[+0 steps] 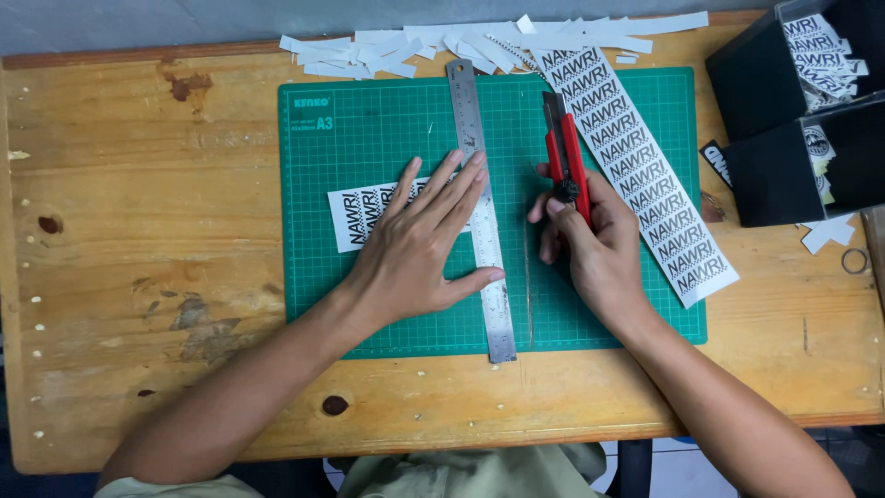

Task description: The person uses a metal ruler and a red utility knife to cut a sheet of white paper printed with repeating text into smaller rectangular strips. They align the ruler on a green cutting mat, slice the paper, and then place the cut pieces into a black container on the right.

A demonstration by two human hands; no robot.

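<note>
Left hand (pixel 415 249) is lying flat, fingers spread, pressing steel ruler (pixel 481 207) & printed paper strip (pixel 369 214) onto green cutting mat (pixel 369 120); right hand (pixel 590 244) is gripping red utility knife (pixel 564 157), blade prob. off paper.

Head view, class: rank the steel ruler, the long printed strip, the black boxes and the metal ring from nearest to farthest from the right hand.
From the right hand:
1. Steel ruler, just to its left.
2. Long printed strip, just to its right; too close to the ruler to call.
3. Black boxes, upper right.
4. Metal ring, far right edge.
</note>
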